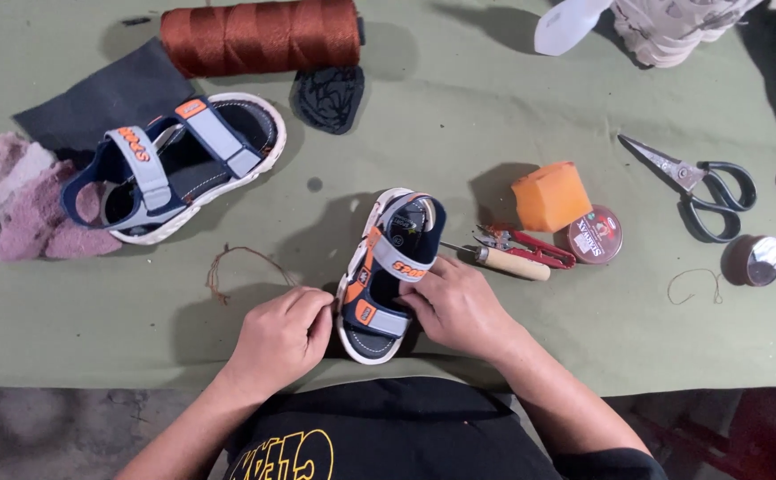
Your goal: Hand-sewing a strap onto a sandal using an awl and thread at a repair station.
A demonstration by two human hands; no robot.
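Small sandal (389, 271), navy with grey and orange straps, lies sole-down on the green table (459, 133) right in front of the person, toe end toward the far side. Right hand (455, 305) closed on its right edge and rear strap, fingers curled over the strap. Left hand (283, 333) closed in a loose fist against the heel's left side; whether it pinches anything, cannot tell. No needle or thread visible in the sandal itself; work on it looks barely begun or mid-handling, judging from the tools lying untouched.

Just right of the sandal: wooden-handled awl (508, 261), red snips (530, 246), an orange block (551, 196), a round tin (596, 235). Farther right, black-handled scissors (703, 187). A loose bit of brown thread (228, 267) lies left of the hands. Matching larger-looking sandal (179, 164) sits well apart at upper left, on dark cloth (108, 93). Rust-brown thread spool (262, 36) at the far edge
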